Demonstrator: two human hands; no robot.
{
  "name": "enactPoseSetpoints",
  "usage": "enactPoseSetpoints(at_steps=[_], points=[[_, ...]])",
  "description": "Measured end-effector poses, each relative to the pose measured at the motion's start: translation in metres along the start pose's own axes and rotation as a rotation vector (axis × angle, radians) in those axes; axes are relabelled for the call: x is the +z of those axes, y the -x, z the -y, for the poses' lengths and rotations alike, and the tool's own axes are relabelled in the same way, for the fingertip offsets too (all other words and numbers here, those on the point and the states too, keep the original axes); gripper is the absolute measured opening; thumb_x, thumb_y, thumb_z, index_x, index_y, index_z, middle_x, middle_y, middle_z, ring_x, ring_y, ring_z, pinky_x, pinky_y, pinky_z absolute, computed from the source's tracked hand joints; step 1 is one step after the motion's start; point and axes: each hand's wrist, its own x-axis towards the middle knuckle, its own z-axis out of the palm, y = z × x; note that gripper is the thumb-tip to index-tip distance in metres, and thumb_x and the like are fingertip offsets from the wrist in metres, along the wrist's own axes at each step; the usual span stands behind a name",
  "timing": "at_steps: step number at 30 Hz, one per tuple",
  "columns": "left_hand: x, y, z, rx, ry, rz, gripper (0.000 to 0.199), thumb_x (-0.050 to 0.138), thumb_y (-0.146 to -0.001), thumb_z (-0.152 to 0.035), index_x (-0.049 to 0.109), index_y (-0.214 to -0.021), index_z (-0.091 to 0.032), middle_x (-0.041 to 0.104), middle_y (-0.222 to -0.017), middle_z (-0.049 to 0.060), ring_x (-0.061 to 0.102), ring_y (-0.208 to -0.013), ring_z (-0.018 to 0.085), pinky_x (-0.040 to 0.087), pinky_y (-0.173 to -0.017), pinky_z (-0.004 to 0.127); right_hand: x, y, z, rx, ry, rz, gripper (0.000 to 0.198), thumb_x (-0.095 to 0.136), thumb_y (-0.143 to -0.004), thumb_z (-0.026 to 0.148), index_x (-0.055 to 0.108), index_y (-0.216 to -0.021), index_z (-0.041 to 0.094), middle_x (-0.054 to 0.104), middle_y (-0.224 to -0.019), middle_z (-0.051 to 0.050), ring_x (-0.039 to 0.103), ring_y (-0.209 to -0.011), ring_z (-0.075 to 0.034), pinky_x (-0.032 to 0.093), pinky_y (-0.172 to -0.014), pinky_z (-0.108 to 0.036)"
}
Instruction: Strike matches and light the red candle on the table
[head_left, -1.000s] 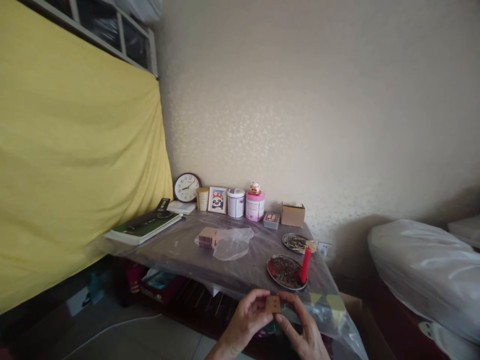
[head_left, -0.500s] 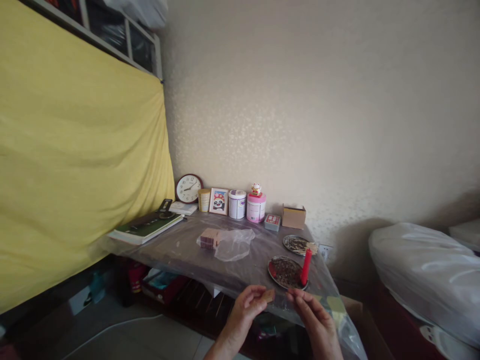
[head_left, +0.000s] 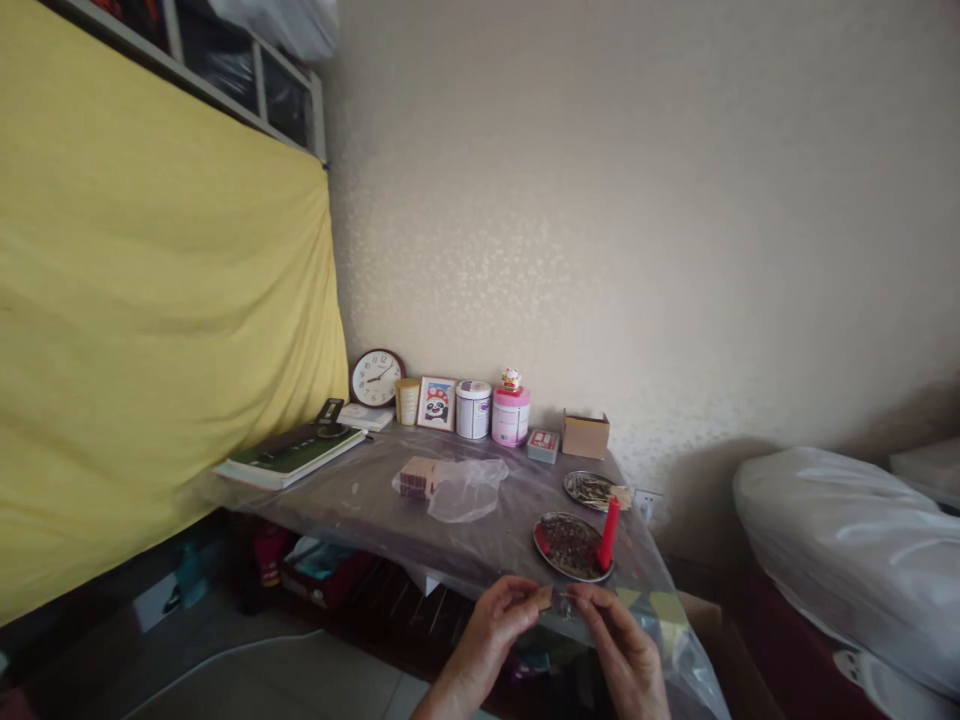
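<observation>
My left hand (head_left: 499, 630) is closed on a small brown matchbox (head_left: 545, 598) in front of the table's near edge. Just right of it, my right hand (head_left: 616, 630) pinches a thin stick, apparently a matchstick (head_left: 568, 596), with its end close to the box's side. Past my hands is a round metal plate (head_left: 541, 558) with dark burnt bits in it. A red candle (head_left: 610, 535) stands upright at that plate's right edge. Behind it, a second plate (head_left: 571, 492) carries a pile of pale and dark matchsticks (head_left: 600, 491).
A plastic-covered table (head_left: 360, 500) holds a pack of boxes (head_left: 417, 477) in torn clear wrap (head_left: 469, 488). Along the wall stand a clock (head_left: 377, 378), a picture frame (head_left: 437, 403), tins (head_left: 473, 410) and a cardboard box (head_left: 586, 436). Books (head_left: 292, 458) lie at left.
My two hands have come closer together. The right hand has moved left, bringing the stick up to the matchbox. Candle and plates have stayed in place.
</observation>
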Motion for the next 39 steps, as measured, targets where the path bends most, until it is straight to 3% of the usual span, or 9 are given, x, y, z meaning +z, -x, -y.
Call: enactPoseSetpoints(at_steps=[4, 10, 25, 39], points=[[0.005, 0.002, -0.005, -0.01, -0.017, -0.015, 0.016, 0.068, -0.072, -0.024, 0.065, -0.086, -0.017, 0.068, -0.089, 0.005, 0.058, -0.091, 0.021, 0.038, -0.085, 0.034, 0.001, 0.002, 0.001, -0.101, 0.118, 0.059, 0.019, 0.063, -0.078, 0.031, 0.067, -0.094, 0.023, 0.07, -0.096, -0.003, 0.066, -0.089, -0.018, 0.051, -0.082, -0.02], [0.008, 0.004, -0.01, -0.024, -0.026, -0.011, 0.018, 0.069, -0.07, -0.027, 0.065, -0.084, -0.017, 0.068, -0.089, 0.005, 0.058, -0.09, 0.021, 0.039, -0.084, 0.035, 0.001, 0.002, 0.011, -0.121, 0.214, 0.066, 0.02, 0.06, -0.08, 0.033, 0.066, -0.095, 0.022, 0.07, -0.096, -0.004, 0.066, -0.087, -0.018, 0.051, -0.08, -0.019], [0.0, 0.001, 0.001, -0.015, -0.055, -0.036, 0.018, 0.069, -0.07, -0.025, 0.067, -0.085, -0.016, 0.067, -0.086, 0.005, 0.057, -0.085, 0.02, 0.038, -0.081, 0.033, 0.005, 0.003, 0.027, -0.188, 0.235, 0.106, 0.014, 0.058, -0.082, 0.03, 0.066, -0.091, 0.022, 0.07, -0.093, -0.004, 0.066, -0.085, -0.018, 0.051, -0.078, -0.021], [0.003, 0.003, -0.003, -0.024, -0.023, -0.024, 0.026, 0.073, -0.065, -0.026, 0.068, -0.087, -0.014, 0.069, -0.091, 0.009, 0.058, -0.09, 0.024, 0.038, -0.083, 0.035, 0.005, 0.003, 0.027, -0.171, 0.247, 0.101, 0.018, 0.058, -0.082, 0.032, 0.067, -0.096, 0.023, 0.07, -0.095, -0.005, 0.066, -0.087, -0.02, 0.052, -0.079, -0.024]])
